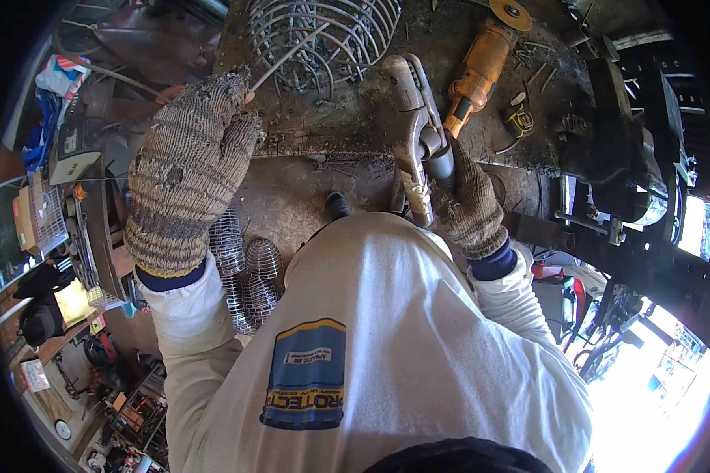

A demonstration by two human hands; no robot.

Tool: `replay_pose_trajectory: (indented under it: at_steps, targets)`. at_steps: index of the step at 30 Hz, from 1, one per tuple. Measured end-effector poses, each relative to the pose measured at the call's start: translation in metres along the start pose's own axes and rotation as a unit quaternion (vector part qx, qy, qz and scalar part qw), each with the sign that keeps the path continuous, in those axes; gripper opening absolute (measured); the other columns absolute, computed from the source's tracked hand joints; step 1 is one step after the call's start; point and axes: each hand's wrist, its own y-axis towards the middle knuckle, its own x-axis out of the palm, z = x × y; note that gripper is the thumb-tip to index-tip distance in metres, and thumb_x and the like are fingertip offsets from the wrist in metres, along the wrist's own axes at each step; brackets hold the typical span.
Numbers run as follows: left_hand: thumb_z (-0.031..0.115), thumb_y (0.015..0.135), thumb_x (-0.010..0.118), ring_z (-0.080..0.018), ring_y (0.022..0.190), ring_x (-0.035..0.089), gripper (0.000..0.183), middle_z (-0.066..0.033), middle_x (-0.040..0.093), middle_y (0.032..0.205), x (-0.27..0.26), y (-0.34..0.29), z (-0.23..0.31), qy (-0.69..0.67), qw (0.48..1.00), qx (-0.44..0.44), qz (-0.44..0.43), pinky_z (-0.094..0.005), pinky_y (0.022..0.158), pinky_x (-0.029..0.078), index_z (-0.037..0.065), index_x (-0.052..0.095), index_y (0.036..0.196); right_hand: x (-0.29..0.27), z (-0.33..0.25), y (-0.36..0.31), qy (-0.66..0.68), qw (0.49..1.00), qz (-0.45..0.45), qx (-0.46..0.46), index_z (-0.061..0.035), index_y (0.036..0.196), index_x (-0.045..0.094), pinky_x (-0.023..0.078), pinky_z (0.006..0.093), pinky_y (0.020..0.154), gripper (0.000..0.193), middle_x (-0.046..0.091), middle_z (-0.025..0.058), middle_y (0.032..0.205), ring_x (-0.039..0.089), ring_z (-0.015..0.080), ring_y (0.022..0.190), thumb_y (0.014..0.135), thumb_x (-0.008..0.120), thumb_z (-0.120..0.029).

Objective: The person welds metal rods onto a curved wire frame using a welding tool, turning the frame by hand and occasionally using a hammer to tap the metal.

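Note:
My left hand [193, 169], in a worn, dirty knitted glove, is closed with its fingertips at the near end of a thin metal rod [292, 57]. The rod slants up toward a rounded cage of bent metal wire [323, 39] on the workbench [315, 142]. Whether its far end touches the cage, I cannot tell. My right hand [469, 197], gloved alike, grips a pair of large locking pliers [410, 134] at the bench's near edge; some of its fingers are hidden. Just beyond that hand lies an orange angle grinder [481, 67] with a round disc.
A small yellow and black object [519, 120] lies right of the grinder among metal scraps. Several smaller wire cages [260, 276] stand below the bench, left of my body. Dark metal machinery [619, 158] rises at the right. A crowded shelf [87, 236] is on the left.

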Motion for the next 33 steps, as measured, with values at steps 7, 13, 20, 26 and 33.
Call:
replay_pose_trajectory:
  at_steps: [7, 13, 20, 26, 33]
  targets:
    - [0.011, 0.085, 0.071, -0.0309, 0.107, 0.065, 0.034, -0.0146, 0.067, 0.118, 0.002, 0.0, -0.001, 0.017, 1.0, 0.008, 0.013, -0.0393, 0.092, 0.052, 0.008, 0.067, 0.119, 0.005, 0.017, -0.002, 0.03, 1.0, 0.005, -0.001, -0.0016, 0.14, 0.044, 0.054, 0.0393, 0.086, 0.058, 0.066, 0.0227, 0.114, 0.068, 0.0322, 0.104, 0.089, 0.068, -0.015]
    - [0.023, 0.085, 0.072, -0.0309, 0.1, 0.066, 0.035, -0.0083, 0.069, 0.111, 0.009, -0.002, -0.01, 0.029, 0.996, 0.056, 0.061, -0.0419, 0.088, 0.054, 0.017, 0.067, 0.118, 0.003, 0.004, 0.001, 0.005, 1.0, -0.001, 0.011, -0.0017, 0.14, 0.044, 0.054, 0.0392, 0.087, 0.058, 0.066, 0.0229, 0.113, 0.068, 0.033, 0.104, 0.089, 0.068, -0.016]
    - [0.022, 0.085, 0.072, -0.0304, 0.099, 0.066, 0.034, -0.0086, 0.069, 0.109, 0.007, 0.0, -0.007, 0.034, 0.998, 0.034, 0.042, -0.0415, 0.086, 0.054, 0.017, 0.066, 0.118, 0.003, 0.008, 0.001, 0.045, 0.999, -0.004, 0.01, -0.0008, 0.139, 0.045, 0.054, 0.0385, 0.089, 0.057, 0.066, 0.0228, 0.115, 0.068, 0.0313, 0.106, 0.089, 0.068, -0.015]
    - [0.023, 0.086, 0.071, -0.0304, 0.098, 0.066, 0.033, -0.0101, 0.069, 0.105, 0.007, 0.0, -0.007, 0.025, 0.999, 0.024, 0.039, -0.0416, 0.085, 0.054, 0.016, 0.066, 0.117, 0.005, 0.022, -0.002, 0.057, 0.998, -0.021, 0.036, 0.0, 0.14, 0.044, 0.053, 0.0384, 0.091, 0.06, 0.065, 0.0221, 0.118, 0.066, 0.0289, 0.109, 0.088, 0.069, -0.016]
    - [0.022, 0.086, 0.07, -0.0309, 0.099, 0.066, 0.032, -0.0107, 0.069, 0.106, 0.008, 0.002, -0.008, 0.006, 0.999, 0.018, 0.026, -0.0418, 0.085, 0.053, 0.016, 0.067, 0.117, -0.005, -0.004, -0.007, 0.188, 0.98, -0.007, 0.071, 0.0015, 0.139, 0.044, 0.052, 0.0346, 0.09, 0.055, 0.064, 0.0152, 0.12, 0.065, 0.0216, 0.106, 0.093, 0.067, -0.019]
